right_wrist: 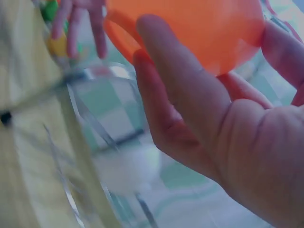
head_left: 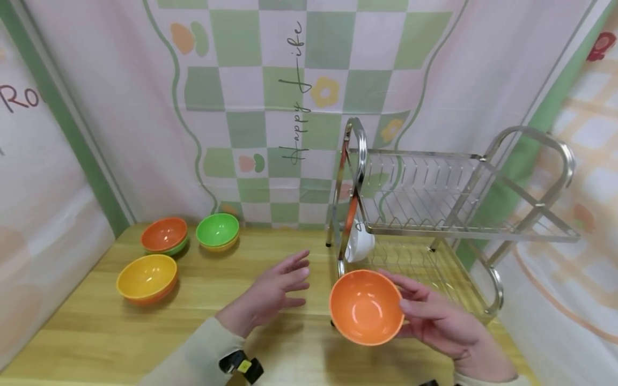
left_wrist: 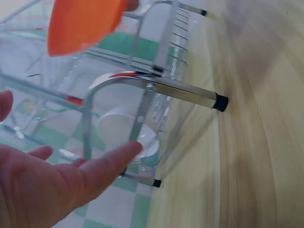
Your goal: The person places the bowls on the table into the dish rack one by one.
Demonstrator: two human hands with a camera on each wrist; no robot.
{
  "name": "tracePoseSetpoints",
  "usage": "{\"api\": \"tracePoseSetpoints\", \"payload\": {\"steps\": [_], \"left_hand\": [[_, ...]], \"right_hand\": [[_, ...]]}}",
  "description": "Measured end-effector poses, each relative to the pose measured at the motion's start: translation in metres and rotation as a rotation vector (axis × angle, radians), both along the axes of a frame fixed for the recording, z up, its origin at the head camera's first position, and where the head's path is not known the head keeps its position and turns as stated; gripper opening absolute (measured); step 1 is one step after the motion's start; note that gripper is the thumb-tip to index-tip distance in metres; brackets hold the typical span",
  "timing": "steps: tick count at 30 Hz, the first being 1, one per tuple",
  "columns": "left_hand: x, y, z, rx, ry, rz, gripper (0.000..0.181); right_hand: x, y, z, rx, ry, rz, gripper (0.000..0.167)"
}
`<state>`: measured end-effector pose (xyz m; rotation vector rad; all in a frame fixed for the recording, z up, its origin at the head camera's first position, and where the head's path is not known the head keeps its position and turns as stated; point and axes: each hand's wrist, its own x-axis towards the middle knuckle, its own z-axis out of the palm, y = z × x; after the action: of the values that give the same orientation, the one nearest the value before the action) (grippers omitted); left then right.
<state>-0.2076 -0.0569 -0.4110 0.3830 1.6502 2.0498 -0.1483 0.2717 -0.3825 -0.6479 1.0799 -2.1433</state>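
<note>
An orange bowl [head_left: 366, 308] is held up off the table by my right hand [head_left: 439, 316], its inside tilted toward the head camera. Fingers and thumb grip it at the right side; in the right wrist view they curl round the bowl's outside [right_wrist: 190, 28]. My left hand [head_left: 272, 292] hovers over the table left of the bowl, fingers spread and holding nothing. In the left wrist view that hand [left_wrist: 61, 180] is apart from the metal dish rack [left_wrist: 185, 90]. Behind the orange bowl, a white bowl or cup [head_left: 360, 244] sits on the rack's lower level.
The two-tier dish rack [head_left: 463, 234] stands at the right of the wooden table [head_left: 232, 279]. At the left are stacked bowls: orange on green [head_left: 165, 235], green on yellow [head_left: 218, 230], and yellow on orange [head_left: 147, 276]. A patterned curtain [head_left: 285, 128] hangs behind.
</note>
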Motion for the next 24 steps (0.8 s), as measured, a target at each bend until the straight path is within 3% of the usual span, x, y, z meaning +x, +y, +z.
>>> {"api": "tracePoseSetpoints", "payload": {"steps": [4, 7, 11, 15, 20, 22, 24], "left_hand": [[-0.009, 0.021, -0.002, -0.038, 0.031, 0.019, 0.068], [-0.014, 0.033, -0.002, -0.032, 0.018, 0.033, 0.074], [-0.016, 0.047, -0.002, 0.010, -0.012, 0.046, 0.076], [-0.015, 0.055, -0.002, 0.008, -0.024, 0.055, 0.078], [-0.012, 0.063, -0.001, -0.069, 0.015, 0.074, 0.077], [-0.012, 0.066, 0.000, -0.095, 0.034, 0.089, 0.077], [-0.014, 0.070, -0.001, -0.113, 0.048, 0.104, 0.076]], "right_hand": [[-0.004, 0.029, 0.007, 0.019, 0.036, -0.074, 0.055], [-0.007, 0.044, 0.012, 0.140, 0.085, -0.253, 0.055], [-0.013, 0.052, 0.019, 0.421, 0.133, -0.555, 0.056], [-0.022, 0.048, 0.027, 0.734, 0.173, -0.744, 0.071], [-0.034, 0.039, 0.034, 1.270, 0.385, -0.836, 0.072], [-0.040, 0.036, 0.036, 1.407, 0.458, -0.841, 0.071], [-0.049, 0.033, 0.037, 1.475, 0.502, -0.841, 0.069]]}}
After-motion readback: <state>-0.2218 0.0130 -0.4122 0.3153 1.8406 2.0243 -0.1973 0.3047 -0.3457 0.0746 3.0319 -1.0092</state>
